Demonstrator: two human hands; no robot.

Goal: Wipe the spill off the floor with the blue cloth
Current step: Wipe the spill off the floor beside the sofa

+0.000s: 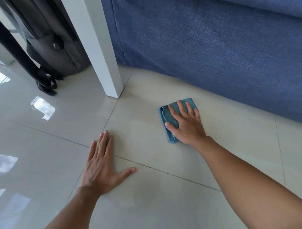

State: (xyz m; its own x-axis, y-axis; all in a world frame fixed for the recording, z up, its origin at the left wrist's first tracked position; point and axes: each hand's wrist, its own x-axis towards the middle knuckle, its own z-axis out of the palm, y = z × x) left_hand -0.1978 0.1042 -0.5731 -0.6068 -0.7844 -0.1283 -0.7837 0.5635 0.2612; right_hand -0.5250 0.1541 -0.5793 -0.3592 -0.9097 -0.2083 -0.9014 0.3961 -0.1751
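blue cloth [171,117] under flat right hand [186,125] near sofa edge [214,93]; left hand [100,169] flat, grip wide.

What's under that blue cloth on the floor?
The folded blue cloth lies flat on the pale floor tile, pressed down by the right hand. Whatever wet spot sits beneath it is covered; the tile around it shows no clear puddle.

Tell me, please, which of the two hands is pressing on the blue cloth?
The right hand, spread flat on the folded blue cloth; the left hand rests on bare floor.
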